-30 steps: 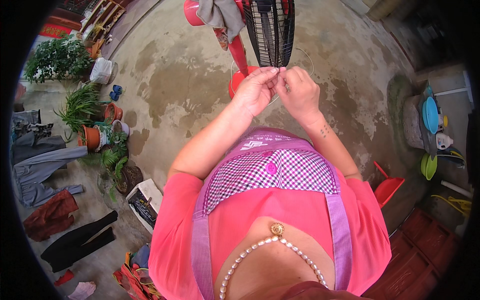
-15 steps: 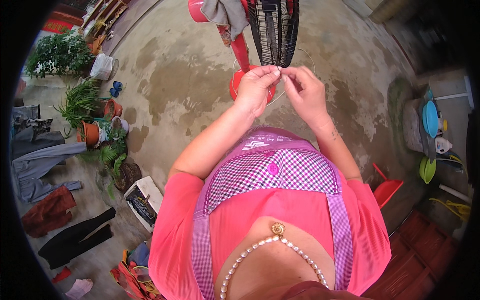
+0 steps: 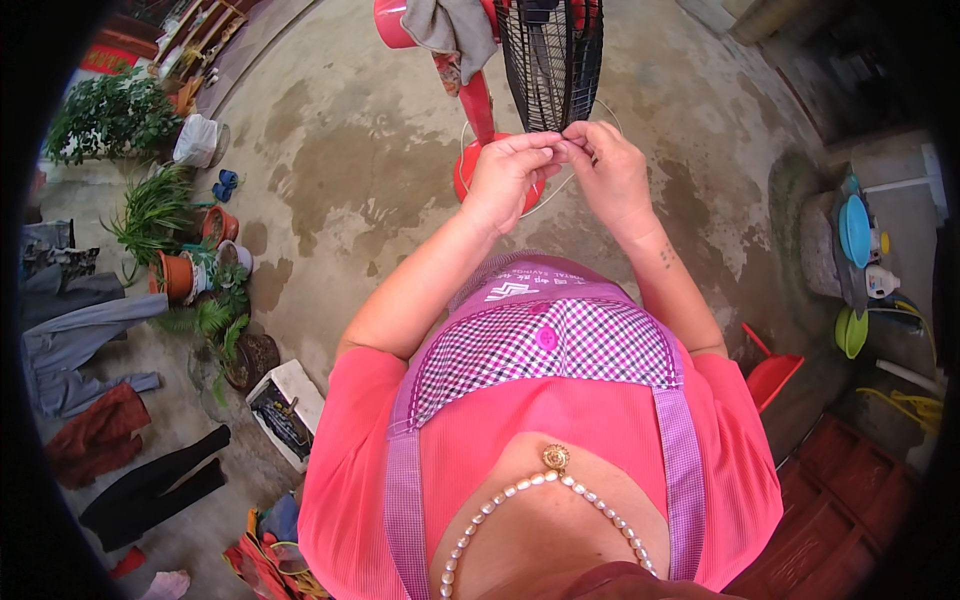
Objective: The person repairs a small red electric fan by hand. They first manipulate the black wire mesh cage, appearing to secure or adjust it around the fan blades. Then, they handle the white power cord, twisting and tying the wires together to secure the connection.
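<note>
A red standing fan (image 3: 478, 106) with a black wire guard (image 3: 552, 70) is in front of me, its guard seen nearly edge-on. Both my hands meet at the lower rim of that guard. My left hand (image 3: 505, 178) has thumb and forefinger pinched together, and my right hand (image 3: 612, 178) pinches against the same spot. Whatever lies between the fingertips is too small to make out. A grey cloth (image 3: 455, 30) hangs over the fan's motor part, beside the guard. The fan's round red base (image 3: 465, 170) is partly hidden behind my left hand.
A pale cord (image 3: 566, 190) curves on the wet-patched concrete floor (image 3: 340, 160). Potted plants (image 3: 175, 275), hanging clothes (image 3: 85, 330) and a white box (image 3: 285, 410) are on the left. A red dustpan (image 3: 775, 380) and a blue basin (image 3: 855, 230) are on the right.
My right hand's fingers have shifted slightly, closing nearer the guard's lower rim, and my left fingers lie a little straighter. The view has turned slightly. The fan stays in place.
</note>
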Tool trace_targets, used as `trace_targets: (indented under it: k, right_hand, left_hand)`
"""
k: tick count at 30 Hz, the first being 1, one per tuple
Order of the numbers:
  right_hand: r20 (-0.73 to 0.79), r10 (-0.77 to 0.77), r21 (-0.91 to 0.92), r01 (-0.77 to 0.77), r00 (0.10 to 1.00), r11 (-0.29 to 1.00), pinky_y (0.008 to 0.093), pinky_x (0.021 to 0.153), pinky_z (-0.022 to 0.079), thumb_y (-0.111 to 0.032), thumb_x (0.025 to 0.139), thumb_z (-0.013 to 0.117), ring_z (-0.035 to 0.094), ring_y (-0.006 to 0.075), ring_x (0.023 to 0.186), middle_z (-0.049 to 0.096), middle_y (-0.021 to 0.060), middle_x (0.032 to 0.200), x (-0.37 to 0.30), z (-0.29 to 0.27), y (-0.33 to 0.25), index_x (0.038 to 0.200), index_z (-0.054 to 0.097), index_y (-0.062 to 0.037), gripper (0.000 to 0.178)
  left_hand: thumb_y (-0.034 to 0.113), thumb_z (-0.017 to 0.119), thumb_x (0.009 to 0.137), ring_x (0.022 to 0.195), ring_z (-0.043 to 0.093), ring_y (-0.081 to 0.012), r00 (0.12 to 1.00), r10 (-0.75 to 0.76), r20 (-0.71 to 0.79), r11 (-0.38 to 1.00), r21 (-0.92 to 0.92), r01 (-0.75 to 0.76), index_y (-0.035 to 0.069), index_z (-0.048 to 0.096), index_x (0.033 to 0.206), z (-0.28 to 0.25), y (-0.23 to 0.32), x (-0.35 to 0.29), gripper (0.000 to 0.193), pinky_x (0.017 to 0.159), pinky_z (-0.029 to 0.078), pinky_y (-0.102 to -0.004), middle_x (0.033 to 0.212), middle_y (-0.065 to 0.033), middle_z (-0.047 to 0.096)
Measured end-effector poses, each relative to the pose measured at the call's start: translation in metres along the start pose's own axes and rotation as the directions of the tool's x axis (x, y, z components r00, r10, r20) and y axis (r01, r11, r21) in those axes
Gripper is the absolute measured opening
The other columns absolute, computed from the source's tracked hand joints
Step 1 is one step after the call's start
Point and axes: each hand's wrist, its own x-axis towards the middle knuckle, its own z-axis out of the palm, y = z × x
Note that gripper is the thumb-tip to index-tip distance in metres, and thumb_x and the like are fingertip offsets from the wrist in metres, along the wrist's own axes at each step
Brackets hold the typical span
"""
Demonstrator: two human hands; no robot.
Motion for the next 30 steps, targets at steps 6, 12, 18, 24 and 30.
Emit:
trace_targets:
  k: [6, 12, 18, 24, 30]
  right_hand:
    - [0.09, 0.121, 0.126, -0.132, 0.989, 0.983, 0.0333, 0.066, 0.052, -0.006, 0.083, 0.065, 0.065, 0.0251, 0.073, 0.065, 0.0134, 0.084, 0.002, -0.003, 0.0, 0.095, 0.063, -0.0007, 0.013]
    - [0.185, 0.259, 0.215, -0.296, 0.948, 0.931, 0.0311, 0.065, 0.051, -0.007, 0.085, 0.061, 0.064, 0.0191, 0.072, 0.065, 0.0126, 0.082, 0.008, -0.006, -0.001, 0.093, 0.062, 0.0024, 0.013]
    - [0.208, 0.319, 0.272, -0.368, 0.925, 0.889, 0.03, 0.063, 0.051, -0.01, 0.086, 0.062, 0.063, 0.0165, 0.067, 0.064, 0.0103, 0.078, 0.009, -0.005, -0.009, 0.091, 0.06, 0.0019, 0.013]
    - [0.164, 0.245, 0.25, -0.281, 0.956, 0.927, 0.0299, 0.061, 0.05, -0.011, 0.086, 0.062, 0.061, 0.0156, 0.065, 0.063, 0.0089, 0.075, 0.008, 0.002, -0.013, 0.09, 0.06, 0.0009, 0.013]
    - [0.163, 0.223, 0.249, -0.259, 0.961, 0.933, 0.029, 0.061, 0.049, -0.01, 0.086, 0.061, 0.06, 0.0141, 0.065, 0.063, 0.0078, 0.075, 0.005, 0.006, -0.016, 0.09, 0.06, 0.0005, 0.011]
  left_hand:
    - [0.001, 0.059, 0.089, 0.096, 0.063, -0.0197, 0.977, -0.147, 0.153, 0.96, -0.214, 0.178, -0.001, 0.061, 0.11, -0.009, -0.012, 0.007, 0.021, 0.089, 0.052, -0.0346, 0.106, -0.0115, 0.065]
    - [0.007, 0.059, 0.092, 0.096, 0.063, -0.017, 0.95, -0.23, 0.21, 0.935, -0.221, 0.276, 0.002, 0.06, 0.113, -0.009, -0.014, 0.011, 0.021, 0.086, 0.052, -0.0323, 0.106, -0.0084, 0.065]
    - [0.008, 0.06, 0.093, 0.079, 0.06, -0.0114, 0.964, -0.213, 0.157, 0.944, -0.22, 0.245, 0.003, 0.063, 0.103, 0.0, -0.005, 0.003, 0.012, 0.073, 0.052, -0.0262, 0.092, -0.0029, 0.064]
    - [0.009, 0.058, 0.093, 0.073, 0.058, -0.0107, 0.987, -0.158, 0.027, 0.977, -0.139, 0.16, 0.002, 0.063, 0.097, 0.004, 0.008, -0.004, 0.009, 0.069, 0.051, -0.0262, 0.087, -0.0032, 0.063]
    - [0.004, 0.06, 0.087, 0.073, 0.057, -0.0119, 0.992, -0.122, -0.005, 0.982, -0.148, 0.12, 0.001, 0.063, 0.093, -0.007, 0.016, -0.003, 0.007, 0.072, 0.051, -0.029, 0.083, -0.0046, 0.064]
